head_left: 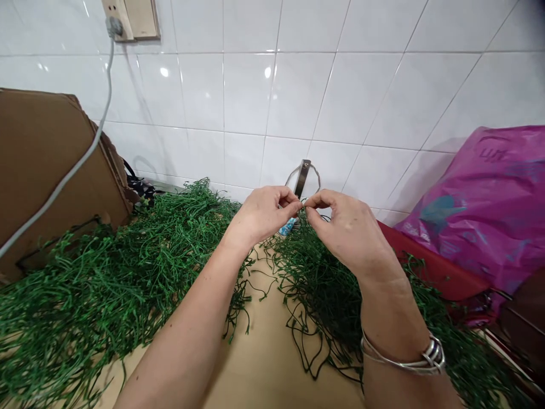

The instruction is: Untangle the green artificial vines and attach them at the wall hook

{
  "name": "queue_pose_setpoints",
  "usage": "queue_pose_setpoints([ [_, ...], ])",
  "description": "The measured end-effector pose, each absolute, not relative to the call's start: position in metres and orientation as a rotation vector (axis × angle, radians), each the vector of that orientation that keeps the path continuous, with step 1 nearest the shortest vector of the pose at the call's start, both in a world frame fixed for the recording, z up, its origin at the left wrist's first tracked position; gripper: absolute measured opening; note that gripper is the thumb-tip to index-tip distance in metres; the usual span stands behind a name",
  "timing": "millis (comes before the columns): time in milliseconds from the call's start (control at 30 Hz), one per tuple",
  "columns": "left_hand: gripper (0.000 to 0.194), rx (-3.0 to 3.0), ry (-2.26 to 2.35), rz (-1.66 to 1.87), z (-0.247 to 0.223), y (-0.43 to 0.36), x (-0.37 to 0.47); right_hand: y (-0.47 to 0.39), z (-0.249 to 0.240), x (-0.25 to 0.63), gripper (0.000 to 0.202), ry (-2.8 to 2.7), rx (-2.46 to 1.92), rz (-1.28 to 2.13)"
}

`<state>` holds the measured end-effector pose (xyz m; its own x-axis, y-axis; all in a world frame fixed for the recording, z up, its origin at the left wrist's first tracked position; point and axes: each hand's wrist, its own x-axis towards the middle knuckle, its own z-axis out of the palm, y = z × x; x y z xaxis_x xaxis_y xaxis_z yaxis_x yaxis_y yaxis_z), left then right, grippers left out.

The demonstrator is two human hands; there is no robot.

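Observation:
My left hand [272,209] is closed in a pinch, thumb against forefinger. Opposite it, my right hand [343,224] pinches the same way, and the fingertips of both nearly meet. A tiny bit of a thin green strand shows between them; most of it is hidden by the fingers. Just behind the fingertips stands a narrow metal bar [303,175] with a thin wire loop on its sides. Below the left fingers a blue and white patterned object [287,227] is partly covered. Under my right hand lies a dark green heap of knotted strands [323,295].
A larger pile of green strands [145,267] spreads on the left of the tan tabletop [255,363]. A cardboard box [42,170] stands at left, crossed by a grey cable [89,150]. At right are a red surface [438,270] and a purple plastic bag [489,199]. White tiles form the back wall.

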<state>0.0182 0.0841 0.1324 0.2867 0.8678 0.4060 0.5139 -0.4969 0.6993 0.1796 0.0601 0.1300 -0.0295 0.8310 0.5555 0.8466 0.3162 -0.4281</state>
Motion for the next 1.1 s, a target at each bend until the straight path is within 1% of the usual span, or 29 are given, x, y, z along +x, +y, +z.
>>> queue_pose_setpoints([
  [67,0.017,2.126,1.259,1.106,0.133,0.084,0.019,0.058,0.13,0.18,0.021,-1.883,-1.448,-0.01],
  [167,0.016,2.102,1.278,1.109,0.134,0.083,0.019,0.056,0.13,0.181,0.019,-1.92,-1.401,0.012],
  [300,0.015,2.104,1.271,1.106,0.133,0.084,0.018,0.056,0.132,0.176,0.014,-1.887,-1.522,-0.074],
  [367,0.015,2.133,1.262,1.118,0.132,0.084,0.018,0.056,0.133,0.173,0.015,-1.877,-1.567,-0.12],
  [633,0.015,2.073,1.27,1.131,0.132,0.084,0.019,0.059,0.126,0.172,0.018,-1.9,-1.441,-0.127],
  [700,0.015,2.06,1.234,1.129,0.133,0.085,0.019,0.059,0.125,0.171,0.014,-1.892,-1.462,-0.147],
  [767,0.016,2.058,1.216,1.139,0.132,0.086,0.018,0.059,0.126,0.172,0.011,-1.885,-1.473,-0.124],
  [967,0.024,1.995,1.148,1.09,0.129,0.086,0.016,0.055,0.133,0.184,0.015,-1.992,-1.478,-0.011],
  [1100,0.018,1.957,1.107,1.057,0.129,0.087,0.016,0.054,0.135,0.19,0.016,-1.989,-1.454,-0.047],
])
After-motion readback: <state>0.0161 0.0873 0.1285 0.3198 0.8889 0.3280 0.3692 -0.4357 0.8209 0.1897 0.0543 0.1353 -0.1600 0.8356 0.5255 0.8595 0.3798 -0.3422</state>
